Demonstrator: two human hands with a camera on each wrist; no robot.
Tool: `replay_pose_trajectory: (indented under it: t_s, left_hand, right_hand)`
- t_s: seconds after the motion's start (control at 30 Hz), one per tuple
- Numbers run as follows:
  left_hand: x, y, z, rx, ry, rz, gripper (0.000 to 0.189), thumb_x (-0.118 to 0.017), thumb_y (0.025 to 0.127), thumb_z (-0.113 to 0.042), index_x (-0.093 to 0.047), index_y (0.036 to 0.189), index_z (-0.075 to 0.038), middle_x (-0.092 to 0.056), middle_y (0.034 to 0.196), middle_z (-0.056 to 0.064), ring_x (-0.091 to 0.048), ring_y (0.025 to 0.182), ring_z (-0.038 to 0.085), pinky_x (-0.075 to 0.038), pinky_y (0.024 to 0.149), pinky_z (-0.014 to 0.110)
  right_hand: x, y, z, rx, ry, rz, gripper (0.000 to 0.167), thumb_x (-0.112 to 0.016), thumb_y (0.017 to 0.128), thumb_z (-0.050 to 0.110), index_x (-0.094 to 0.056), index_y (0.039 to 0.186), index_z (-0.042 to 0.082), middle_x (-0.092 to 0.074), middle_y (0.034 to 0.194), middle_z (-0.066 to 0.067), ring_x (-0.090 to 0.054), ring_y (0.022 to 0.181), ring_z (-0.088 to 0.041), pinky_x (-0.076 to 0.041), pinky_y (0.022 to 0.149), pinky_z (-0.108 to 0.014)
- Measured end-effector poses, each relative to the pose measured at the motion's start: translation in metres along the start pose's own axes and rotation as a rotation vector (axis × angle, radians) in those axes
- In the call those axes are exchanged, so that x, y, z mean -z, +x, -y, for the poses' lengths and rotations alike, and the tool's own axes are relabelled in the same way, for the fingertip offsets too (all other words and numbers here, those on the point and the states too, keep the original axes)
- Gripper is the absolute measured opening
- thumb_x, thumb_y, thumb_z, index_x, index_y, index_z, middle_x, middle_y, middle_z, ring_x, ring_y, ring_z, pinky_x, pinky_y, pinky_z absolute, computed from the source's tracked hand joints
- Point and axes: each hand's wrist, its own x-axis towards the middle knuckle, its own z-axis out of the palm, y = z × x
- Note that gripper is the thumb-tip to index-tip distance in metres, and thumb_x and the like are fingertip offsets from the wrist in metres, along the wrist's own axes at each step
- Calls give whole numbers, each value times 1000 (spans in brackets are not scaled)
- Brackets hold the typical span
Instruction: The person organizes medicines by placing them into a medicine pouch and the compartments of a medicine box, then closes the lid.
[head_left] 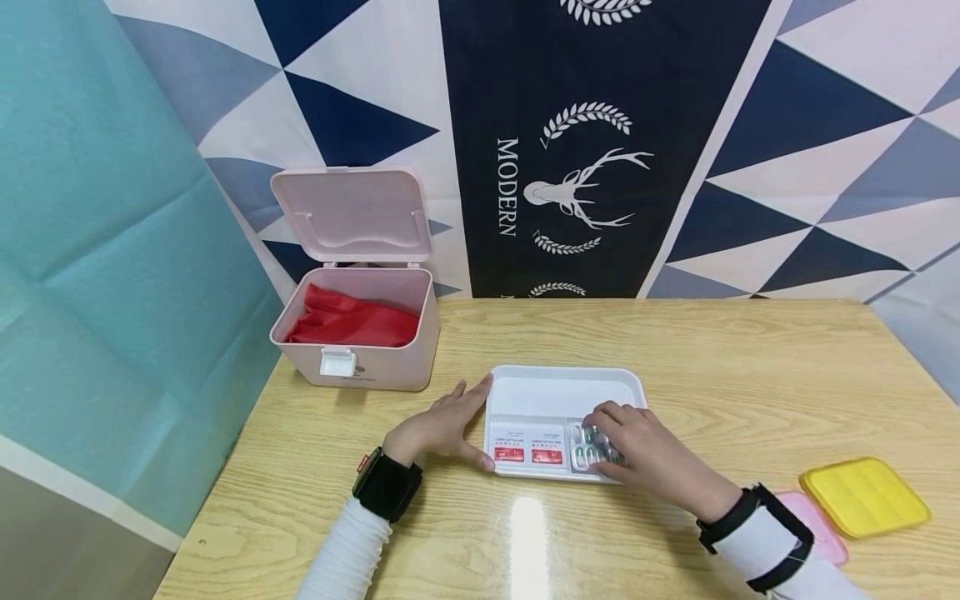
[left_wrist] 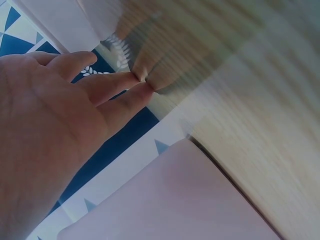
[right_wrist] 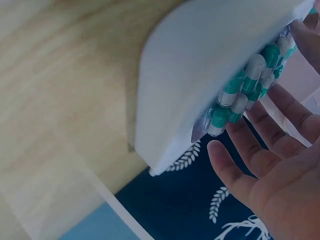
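Note:
A shallow white tray (head_left: 562, 387) lies on the table in front of me. My left hand (head_left: 442, 427) rests against its left side, fingers spread along the rim and thumb at the near left corner. In the tray's near right part is a blister pack (head_left: 583, 456) of green-and-white capsules. My right hand (head_left: 647, 454) holds this pack by its edges between thumb and fingers, covering part of it; the right wrist view shows the capsules close to the fingertips. Two white packets with red labels, a left packet (head_left: 509, 442) and a right packet (head_left: 546, 442), lie beside the pack.
A pink box (head_left: 375, 371) with its lid raised stands at the back left, holding a red cloth (head_left: 352, 321). To the right lie a yellow compartment case (head_left: 866, 497) and a pink case (head_left: 817, 525), partly behind the right wrist. A patterned cloth (head_left: 555, 250) hangs behind the table.

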Motion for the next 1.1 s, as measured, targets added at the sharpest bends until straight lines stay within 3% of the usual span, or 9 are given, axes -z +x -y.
replay_pose_trajectory:
  t_s: [0.57,1.1]
  left_hand:
    - [-1,0,1,-10,-7,-5,123,-77,63,-52,4,148,-16,-4,155,-1,1,141,34,-10,112,50]
    - [0,-1,-1,3,-11,-4,123,-78,62,-51,3,148,-16,-6,155,-1,1,141,33,-10,112,51]
  right_hand:
    - [-5,1,-3,-81,17,112,47,-78,68,30,-63,106,8,-64,98,-4,-62,86,-19,-48,75,-42]
    - [-6,2,-1,-118,64,130,46,-80,67,26,-64,106,6,-66,96,-4,-62,82,-17,-49,74,-40]
